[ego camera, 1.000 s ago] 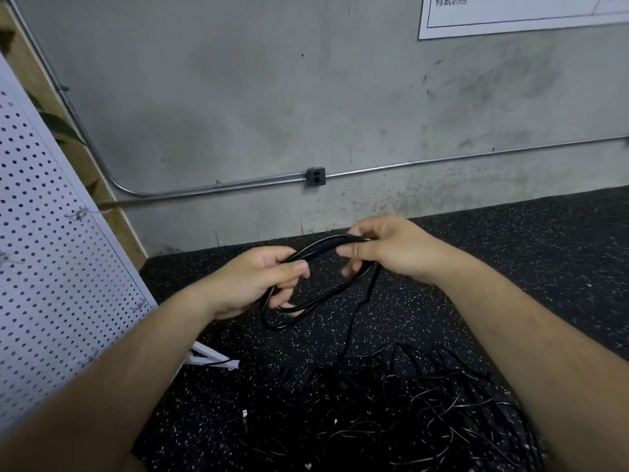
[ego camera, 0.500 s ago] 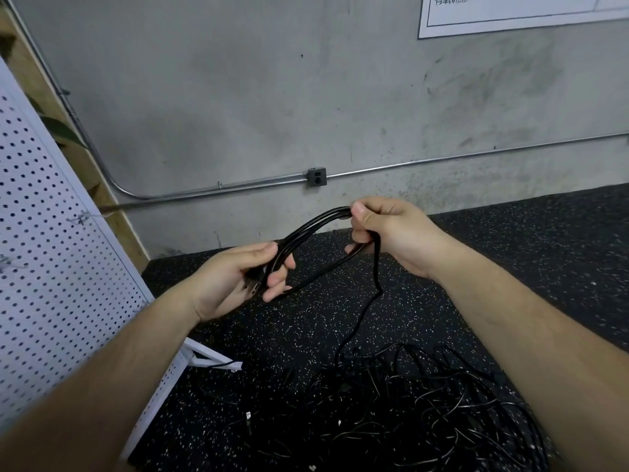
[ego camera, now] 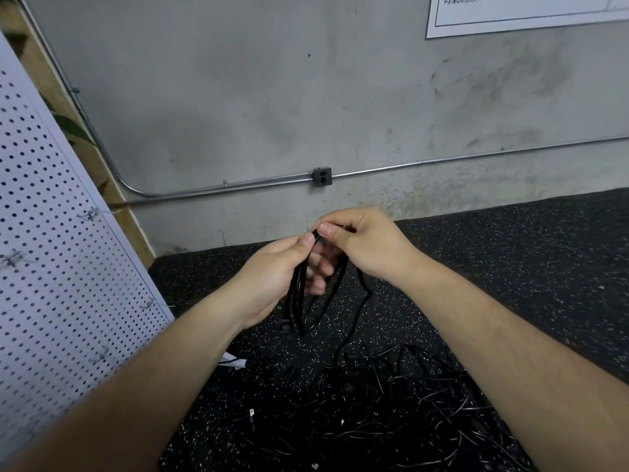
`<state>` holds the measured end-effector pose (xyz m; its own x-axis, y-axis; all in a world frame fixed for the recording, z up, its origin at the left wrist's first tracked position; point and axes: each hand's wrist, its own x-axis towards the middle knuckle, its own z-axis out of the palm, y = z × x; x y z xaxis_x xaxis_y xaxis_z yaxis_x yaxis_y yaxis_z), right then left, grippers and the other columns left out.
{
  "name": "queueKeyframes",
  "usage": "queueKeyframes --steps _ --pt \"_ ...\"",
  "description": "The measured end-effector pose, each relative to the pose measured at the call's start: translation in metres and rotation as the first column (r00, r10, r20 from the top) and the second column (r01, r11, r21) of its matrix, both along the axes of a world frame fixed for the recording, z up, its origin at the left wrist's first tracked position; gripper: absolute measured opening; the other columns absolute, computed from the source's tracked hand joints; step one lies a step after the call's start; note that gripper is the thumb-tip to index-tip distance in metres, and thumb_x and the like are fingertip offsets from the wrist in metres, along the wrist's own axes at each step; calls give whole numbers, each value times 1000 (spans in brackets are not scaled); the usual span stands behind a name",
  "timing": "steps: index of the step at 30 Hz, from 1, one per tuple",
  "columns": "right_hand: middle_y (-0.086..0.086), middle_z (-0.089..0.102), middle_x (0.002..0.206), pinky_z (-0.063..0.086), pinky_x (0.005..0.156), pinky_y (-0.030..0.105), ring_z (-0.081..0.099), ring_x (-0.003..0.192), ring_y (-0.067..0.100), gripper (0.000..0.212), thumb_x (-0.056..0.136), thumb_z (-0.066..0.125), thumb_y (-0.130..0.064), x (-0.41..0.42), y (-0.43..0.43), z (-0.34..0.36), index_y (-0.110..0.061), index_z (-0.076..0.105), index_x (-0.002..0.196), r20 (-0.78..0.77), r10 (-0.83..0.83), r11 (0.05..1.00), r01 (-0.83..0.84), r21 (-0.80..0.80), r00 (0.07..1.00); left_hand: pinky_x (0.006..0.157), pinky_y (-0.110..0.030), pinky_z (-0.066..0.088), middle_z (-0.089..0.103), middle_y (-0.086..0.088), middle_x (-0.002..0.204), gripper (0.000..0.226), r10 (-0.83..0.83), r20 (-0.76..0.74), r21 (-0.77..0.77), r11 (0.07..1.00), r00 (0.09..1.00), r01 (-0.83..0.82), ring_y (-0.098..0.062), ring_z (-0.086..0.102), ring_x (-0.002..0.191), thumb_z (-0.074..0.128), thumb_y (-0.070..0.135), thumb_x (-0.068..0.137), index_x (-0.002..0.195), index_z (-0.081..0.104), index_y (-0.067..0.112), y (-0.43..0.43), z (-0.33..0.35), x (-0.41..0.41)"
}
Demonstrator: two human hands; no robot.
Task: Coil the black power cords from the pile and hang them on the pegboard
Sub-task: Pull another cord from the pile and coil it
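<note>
A black power cord (ego camera: 299, 301) hangs in a few long loops from my two hands, held above the floor. My left hand (ego camera: 282, 277) grips the top of the loops between thumb and fingers. My right hand (ego camera: 360, 240) pinches the same cord right beside it, at the top of the loops. One strand runs from my right hand down to the tangled pile of black cords (ego camera: 391, 410) on the floor. The white pegboard (ego camera: 51, 267) leans at the left, with small wire hooks (ego camera: 89, 214) on it.
The floor is black rubber with white specks (ego camera: 510, 267). A grey concrete wall stands behind, with a metal conduit and an outlet box (ego camera: 322, 176). The pegboard's white foot (ego camera: 235, 362) sticks out near the pile. A white poster hangs at the top right.
My hands have come together: the loops, earlier stretched sideways between them, now hang down from one point, and my left hand has risen to meet the right.
</note>
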<state>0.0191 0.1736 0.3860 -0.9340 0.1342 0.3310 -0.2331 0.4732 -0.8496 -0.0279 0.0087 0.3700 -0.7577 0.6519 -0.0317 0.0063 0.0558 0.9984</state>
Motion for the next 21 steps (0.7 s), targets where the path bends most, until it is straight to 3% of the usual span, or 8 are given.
queueKeyframes --steps 3,7,9,12,15,17,19,21 --pt "7 76 86 54 82 27 64 77 4 17 99 63 -11 -2 -1 -3 -10 79 94 -12 36 999 -36 -38 999 69 -38 57 53 -1 68 32 -38 23 -2 999 999 38 -14 44 59 42 28 108 102 62 3 -4 4 -4" --pt "-10 72 77 52 77 13 66 77 -2 16 97 66 -10 -4 -3 -9 -20 79 94 -8 74 991 -74 -108 997 58 -34 53 43 0 68 30 -126 93 35 992 988 123 -13 36 56 43 30 106 109 58 4 -7 5 -7" --pt "-7 75 91 51 90 17 69 92 1 14 95 69 -14 -5 -5 -11 -15 79 103 -27 63 990 -66 -125 998 52 -28 46 36 3 65 26 -99 67 16 995 993 98 -11 32 55 43 28 107 97 55 8 -9 4 -10" --pt "3 76 110 52 101 29 70 107 16 24 97 66 -22 -7 -3 -17 -18 72 120 -20 74 974 -77 -214 997 48 -22 32 29 6 61 25 -74 90 114 991 993 64 -9 25 52 42 26 107 90 51 12 -11 5 -14" --pt "-3 74 109 52 101 36 70 101 10 35 101 58 -34 -6 9 -31 -23 59 133 106 111 988 -99 -118 988 47 -21 26 26 7 61 25 -54 147 257 966 988 15 -7 23 50 40 27 107 88 49 15 -15 11 -18" --pt "-11 74 110 46 105 32 68 106 1 37 101 56 -37 -2 18 -40 -23 54 135 253 125 991 -133 12 959 45 -20 26 25 9 60 27 -23 175 320 947 984 -35 -6 22 49 38 27 108 86 48 16 -20 14 -24" --pt "-15 73 111 44 101 28 65 108 -1 24 103 54 -33 3 22 -49 -27 57 126 353 107 986 -146 84 930 44 -19 26 25 9 60 27 1 209 366 927 978 -79 -6 22 48 37 27 109 85 48 17 -24 15 -29" --pt "-9 73 111 50 94 33 66 102 9 12 104 54 -32 3 24 -62 -28 60 113 374 65 990 -108 95 925 43 -19 27 25 10 59 27 12 243 414 903 970 -115 -5 22 47 37 28 108 85 47 18 -27 16 -32"
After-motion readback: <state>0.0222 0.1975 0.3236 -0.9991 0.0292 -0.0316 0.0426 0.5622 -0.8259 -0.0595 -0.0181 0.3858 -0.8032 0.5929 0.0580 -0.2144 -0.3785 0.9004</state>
